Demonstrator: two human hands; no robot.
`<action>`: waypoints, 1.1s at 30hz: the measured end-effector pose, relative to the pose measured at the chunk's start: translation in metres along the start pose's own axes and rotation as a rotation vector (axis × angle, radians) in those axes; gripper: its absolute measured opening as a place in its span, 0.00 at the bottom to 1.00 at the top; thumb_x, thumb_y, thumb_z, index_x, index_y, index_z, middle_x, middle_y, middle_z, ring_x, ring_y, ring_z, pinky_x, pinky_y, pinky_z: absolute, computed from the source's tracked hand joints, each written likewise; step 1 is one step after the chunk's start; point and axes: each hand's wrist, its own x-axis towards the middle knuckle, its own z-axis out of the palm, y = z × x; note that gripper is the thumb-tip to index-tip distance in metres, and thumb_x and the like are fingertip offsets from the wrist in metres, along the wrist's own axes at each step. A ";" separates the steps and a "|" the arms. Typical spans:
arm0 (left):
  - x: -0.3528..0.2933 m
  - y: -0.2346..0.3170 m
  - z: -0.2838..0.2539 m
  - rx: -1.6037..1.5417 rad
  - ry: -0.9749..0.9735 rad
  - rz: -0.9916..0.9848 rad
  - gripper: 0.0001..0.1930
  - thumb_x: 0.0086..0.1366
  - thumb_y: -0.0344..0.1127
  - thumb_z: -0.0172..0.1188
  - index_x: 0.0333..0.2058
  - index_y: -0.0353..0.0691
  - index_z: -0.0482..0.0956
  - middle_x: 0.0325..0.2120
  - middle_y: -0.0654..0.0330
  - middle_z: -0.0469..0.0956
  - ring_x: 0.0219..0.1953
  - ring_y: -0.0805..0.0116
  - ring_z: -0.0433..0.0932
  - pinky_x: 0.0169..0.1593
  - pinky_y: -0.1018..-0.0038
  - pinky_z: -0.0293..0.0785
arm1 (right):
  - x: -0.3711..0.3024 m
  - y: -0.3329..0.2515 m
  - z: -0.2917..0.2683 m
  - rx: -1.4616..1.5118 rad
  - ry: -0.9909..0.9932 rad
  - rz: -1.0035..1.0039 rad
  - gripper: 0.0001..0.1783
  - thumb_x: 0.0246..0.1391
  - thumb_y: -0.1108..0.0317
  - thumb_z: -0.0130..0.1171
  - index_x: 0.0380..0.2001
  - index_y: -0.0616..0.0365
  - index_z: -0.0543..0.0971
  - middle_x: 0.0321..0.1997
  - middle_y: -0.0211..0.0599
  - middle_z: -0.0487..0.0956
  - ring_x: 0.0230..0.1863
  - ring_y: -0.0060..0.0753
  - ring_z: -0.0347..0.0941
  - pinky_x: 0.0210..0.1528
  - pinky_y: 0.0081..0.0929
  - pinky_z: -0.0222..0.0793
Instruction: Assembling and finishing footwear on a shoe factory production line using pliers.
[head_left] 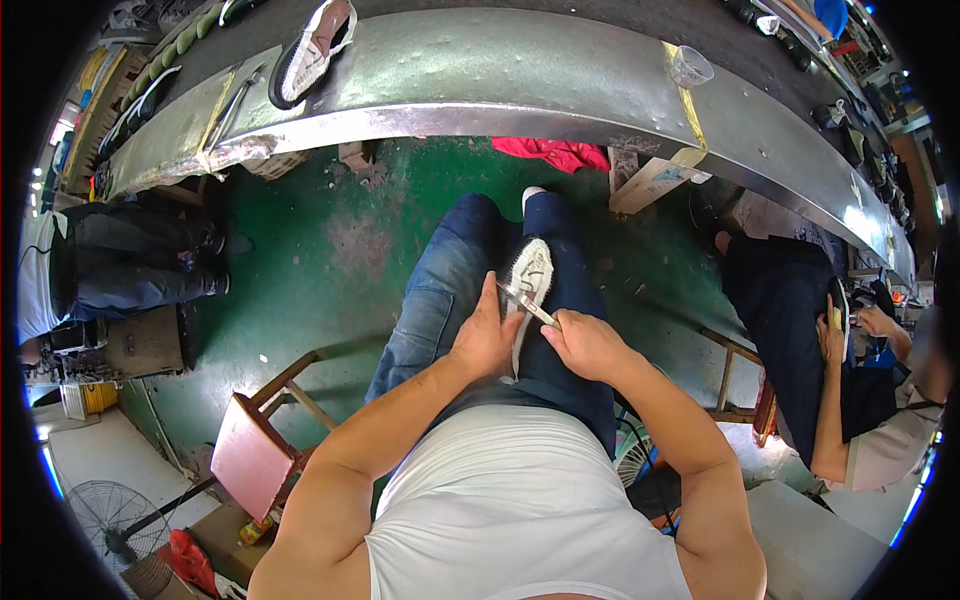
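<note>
Across my lap lies a white knit shoe upper (533,266) with dark line marks and a dark edge, its toe pointing away from me. My left hand (485,335) grips its left side, the index finger stretched along the edge and the thumb over the top. In my right hand (588,347) is a small knife (541,315) with a pale handle. Its metal blade slants up and left across the shoe toward my left fingers. Exactly where the blade touches is too small to tell. The lower fingers of both hands are partly hidden.
A metal-topped bench (500,70) curves ahead, with another shoe (313,55) and a clear plastic cup (691,66) on it. Red cloth (552,153) lies beneath. A pink-seated stool (255,455) and a fan (118,530) stand left. Co-workers sit on both sides; the right one (800,340) handles a shoe.
</note>
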 end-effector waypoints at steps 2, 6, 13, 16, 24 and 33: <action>0.003 -0.009 -0.004 -0.021 -0.048 0.001 0.47 0.69 0.42 0.56 0.72 0.34 0.30 0.65 0.31 0.58 0.64 0.39 0.67 0.66 0.60 0.64 | -0.001 -0.006 -0.008 0.006 -0.026 0.043 0.22 0.69 0.53 0.46 0.35 0.64 0.74 0.36 0.55 0.80 0.39 0.60 0.77 0.42 0.53 0.72; -0.010 -0.028 -0.025 -0.378 -0.434 0.046 0.51 0.70 0.40 0.55 0.71 0.39 0.20 0.70 0.34 0.47 0.73 0.47 0.52 0.72 0.68 0.50 | -0.009 -0.006 -0.014 -0.004 -0.047 0.086 0.22 0.68 0.52 0.46 0.35 0.64 0.74 0.36 0.55 0.79 0.40 0.60 0.77 0.42 0.52 0.72; -0.010 -0.015 -0.031 -0.205 -0.543 0.010 0.55 0.69 0.35 0.56 0.69 0.43 0.12 0.66 0.36 0.53 0.66 0.49 0.60 0.69 0.69 0.55 | -0.030 -0.021 -0.004 0.057 -0.050 0.014 0.21 0.67 0.52 0.49 0.38 0.63 0.75 0.38 0.55 0.79 0.41 0.62 0.77 0.43 0.50 0.72; -0.001 -0.024 -0.027 -0.182 -0.508 0.134 0.57 0.64 0.37 0.62 0.69 0.36 0.17 0.71 0.34 0.38 0.74 0.45 0.46 0.74 0.66 0.47 | -0.031 -0.011 -0.002 0.004 -0.109 0.051 0.21 0.67 0.52 0.48 0.37 0.63 0.75 0.37 0.55 0.80 0.41 0.62 0.77 0.42 0.50 0.72; 0.070 -0.030 -0.022 -0.785 -0.204 -0.158 0.31 0.72 0.49 0.56 0.60 0.25 0.66 0.51 0.50 0.77 0.53 0.65 0.75 0.58 0.71 0.70 | -0.053 0.042 0.036 0.988 0.003 0.321 0.24 0.73 0.51 0.40 0.44 0.62 0.76 0.31 0.33 0.81 0.28 0.23 0.76 0.27 0.21 0.68; 0.127 0.175 -0.259 -0.218 -0.024 0.351 0.35 0.65 0.49 0.65 0.60 0.25 0.68 0.50 0.47 0.79 0.52 0.63 0.77 0.57 0.66 0.73 | -0.032 0.067 0.027 1.301 -0.107 0.404 0.25 0.74 0.53 0.38 0.46 0.65 0.76 0.37 0.38 0.81 0.34 0.28 0.80 0.37 0.26 0.74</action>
